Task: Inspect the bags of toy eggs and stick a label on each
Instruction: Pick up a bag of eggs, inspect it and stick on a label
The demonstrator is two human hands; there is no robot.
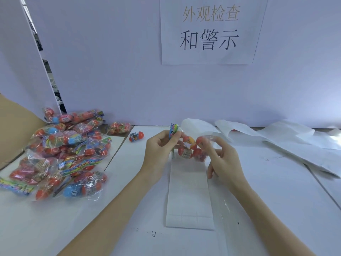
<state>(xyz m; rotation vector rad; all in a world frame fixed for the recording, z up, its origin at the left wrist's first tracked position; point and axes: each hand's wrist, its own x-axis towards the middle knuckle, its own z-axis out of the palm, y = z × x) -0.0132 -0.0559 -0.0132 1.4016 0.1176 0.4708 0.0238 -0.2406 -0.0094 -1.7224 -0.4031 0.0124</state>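
Head view: the left hand pinches the printed header of a bag of toy eggs between thumb and fingers, holding it up off the worktop. The right hand holds the clear far end of the same bag with curled fingers, the eggs hanging between the two hands. The bag sits in the air just above the top of the label sheet, which lies flat in front of the person. A pile of more bags lies to the left, partly on a brown board; one loose egg and one stray bag lie near the back wall. White liner sheets lie to the right.

The step in hand looks like inspection. To do it well, keep the film taut between both hands so glare does not hide the eggs, turn the bag to see both faces, and check the header seal. For the label, I judge a flat stretch of film over the eggs is poor footing; the header or a smooth panel would hold better. Keep one hand on the bag while the other peels.
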